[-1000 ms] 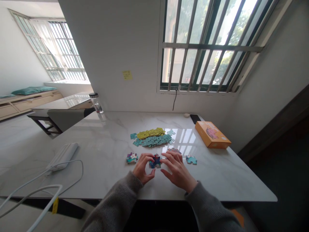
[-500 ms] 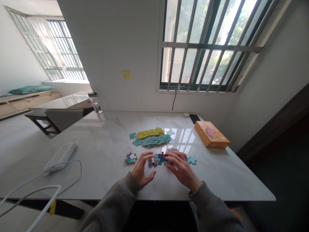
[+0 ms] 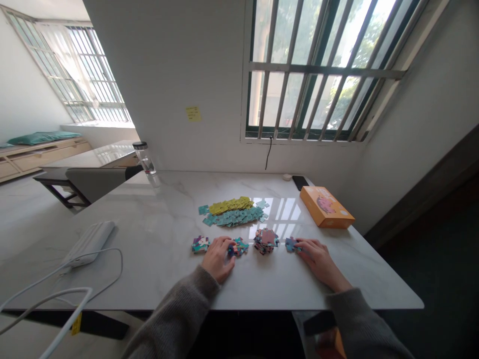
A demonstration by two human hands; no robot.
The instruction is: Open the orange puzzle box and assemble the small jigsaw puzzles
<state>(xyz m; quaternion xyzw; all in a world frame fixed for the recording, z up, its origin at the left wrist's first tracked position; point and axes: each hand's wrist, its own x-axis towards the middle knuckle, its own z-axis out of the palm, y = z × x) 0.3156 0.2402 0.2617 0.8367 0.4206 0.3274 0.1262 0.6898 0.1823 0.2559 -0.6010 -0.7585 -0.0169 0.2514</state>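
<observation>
Blue jigsaw piece [image 3: 291,244] at its fingertips, the right hand [image 3: 317,258] rests at the near right of a white marbled table [image 3: 164,219], while the left hand [image 3: 217,260] curls at the left edge of a multicoloured pile [image 3: 240,246]. The hands stand well apart, with a pink-topped stack [image 3: 266,240] between them; the left thumb and fingers sit around the pile's edge, though whether they pinch anything cannot be told, and the firmness of the right hand's hold is no clearer. Just beyond the left hand's knuckles, to the left, lies a purple, white and teal pile [image 3: 199,244]. The step in hand looks like picking up or setting down single pieces among separate piles. From here, the next move seems to call for either a light release or a sure edge pinch on the right, and for care on the left in parting one flat piece from its overlapping neighbours. Farther back, yellow pieces [image 3: 231,205] lie on the far side of a bank of pale teal pieces [image 3: 239,216], and an orange box [image 3: 326,207] rests at the far right.
</observation>
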